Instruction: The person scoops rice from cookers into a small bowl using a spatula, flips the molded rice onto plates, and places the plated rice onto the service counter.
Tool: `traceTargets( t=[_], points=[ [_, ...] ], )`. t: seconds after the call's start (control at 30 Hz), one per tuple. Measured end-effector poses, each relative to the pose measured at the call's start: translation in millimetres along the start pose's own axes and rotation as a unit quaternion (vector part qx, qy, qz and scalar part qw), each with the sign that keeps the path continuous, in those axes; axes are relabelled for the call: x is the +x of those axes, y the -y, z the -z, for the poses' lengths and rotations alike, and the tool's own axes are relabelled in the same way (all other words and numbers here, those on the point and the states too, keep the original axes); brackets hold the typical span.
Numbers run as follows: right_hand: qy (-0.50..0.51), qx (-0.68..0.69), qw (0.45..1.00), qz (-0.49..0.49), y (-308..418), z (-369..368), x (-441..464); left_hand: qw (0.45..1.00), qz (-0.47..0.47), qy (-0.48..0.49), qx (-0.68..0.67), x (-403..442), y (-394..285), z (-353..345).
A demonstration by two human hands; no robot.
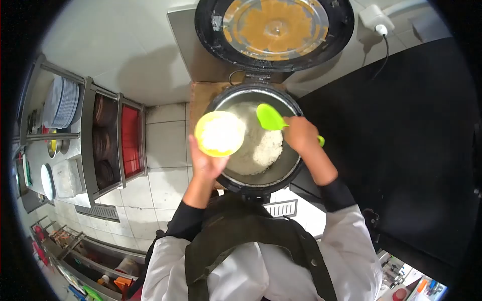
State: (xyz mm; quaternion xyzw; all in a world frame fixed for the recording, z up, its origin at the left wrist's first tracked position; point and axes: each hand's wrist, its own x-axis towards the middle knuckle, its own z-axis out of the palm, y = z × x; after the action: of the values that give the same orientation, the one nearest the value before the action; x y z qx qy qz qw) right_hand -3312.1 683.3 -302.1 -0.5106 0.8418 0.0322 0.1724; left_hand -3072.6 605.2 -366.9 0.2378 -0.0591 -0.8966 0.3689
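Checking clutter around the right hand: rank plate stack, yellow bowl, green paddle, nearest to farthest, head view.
1. Green paddle: held in the right hand.
2. Yellow bowl: on the left hand.
3. Plate stack: far left of the picture.

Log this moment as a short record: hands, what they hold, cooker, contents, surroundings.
Left hand: holds a yellow bowl over the cooker's left side
Bowl contents: white, too overexposed for detail
Right hand: grips a green paddle, its blade over the cooker
Cooker: open, lid raised on its hinge
Lid underside: patchy orange-brown
Cooker contents: rice, heaped toward the right
Left surroundings: stacked plates on a metal rack
Right surroundings: black surface
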Motion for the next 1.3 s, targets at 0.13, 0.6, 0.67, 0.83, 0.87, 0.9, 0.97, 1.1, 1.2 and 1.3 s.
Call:
traceTargets(
  t=[0.13,0.6,0.67,0.83,0.87,0.9,0.97,1.1,1.2,1.3],
  points=[
    [0.124,-0.092,0.986,-0.059,15,-133,78,0.993,-0.101,-0.053,0.025,-36,-52,20],
    [0.206,0.127,0.962,0.128,-41,-301,156,0.978,-0.188,-0.050,-0.071,-104,-79,102],
    [0.278,0.188,0.938,0.085,-40,-288,157,0.977,-0.198,-0.071,-0.047,-105,-80,94],
    [0.346,0.357,0.867,-0.011,-30,-231,129,0.980,-0.192,-0.058,0.014,-101,-80,76],
    [0.340,0.369,0.865,-0.015,-32,-224,125,0.980,-0.188,-0.056,0.033,-97,-78,74],
    [0.329,0.377,0.866,-0.009,-34,-211,118,0.982,-0.175,-0.053,0.044,-91,-74,70],
    [0.303,0.393,0.868,0.001,-31,-163,94,0.986,-0.146,-0.042,0.066,-76,-59,61],
    [0.190,0.464,0.865,0.006,-33,-71,27,0.992,-0.105,-0.049,0.048,-29,-6,35],
    [-0.103,0.312,0.940,0.093,-25,-52,-23,0.991,-0.079,-0.062,0.085,4,41,21],
    [-0.152,0.138,0.978,0.028,23,-23,-77,0.989,-0.051,-0.061,0.123,13,68,-27]
  ],
)
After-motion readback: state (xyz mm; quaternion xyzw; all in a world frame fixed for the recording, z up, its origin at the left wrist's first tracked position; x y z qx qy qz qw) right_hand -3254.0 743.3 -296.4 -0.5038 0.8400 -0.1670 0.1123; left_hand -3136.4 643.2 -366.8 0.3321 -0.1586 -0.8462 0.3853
